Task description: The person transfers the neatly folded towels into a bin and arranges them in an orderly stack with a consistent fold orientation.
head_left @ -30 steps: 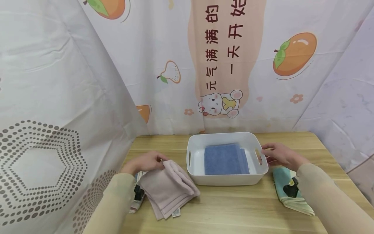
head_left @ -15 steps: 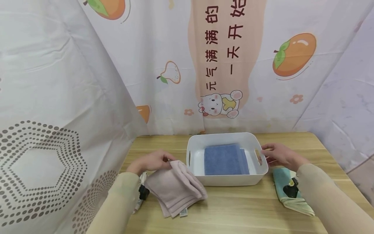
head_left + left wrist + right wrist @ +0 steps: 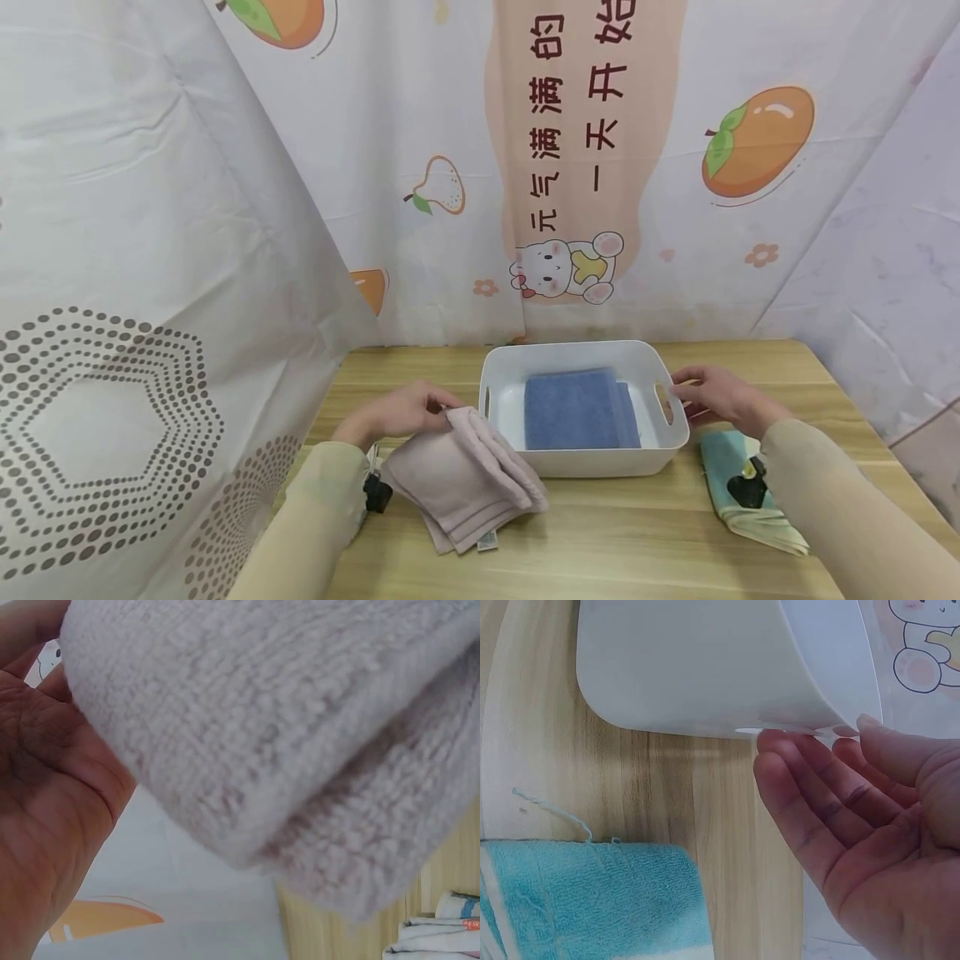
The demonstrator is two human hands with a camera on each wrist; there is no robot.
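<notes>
My left hand (image 3: 408, 412) grips the upper edge of a folded pale pink towel (image 3: 465, 483), its lower end hanging in front of the basket's left corner. In the left wrist view the towel's fluffy fold (image 3: 210, 727) hides most of the fingers. A white plastic basket (image 3: 600, 464) stands at the middle of the table, with a folded blue towel (image 3: 570, 410) lying inside. At the basket's right end, my right hand (image 3: 726, 397) holds the handle side. The right wrist view shows the thumb on the rim and curled fingers (image 3: 780, 780) at the handle slot.
A folded teal and cream towel (image 3: 727, 467) lies below the right wrist, partly covered by the sleeve. A folded white striped towel (image 3: 442, 934) is on the wooden table (image 3: 622, 542) beneath the left arm. Printed curtains (image 3: 420, 108) hang behind and beside the table.
My left hand has moved right with the pink towel, bringing it across the basket's front left corner. The right hand and the basket stay where they were.
</notes>
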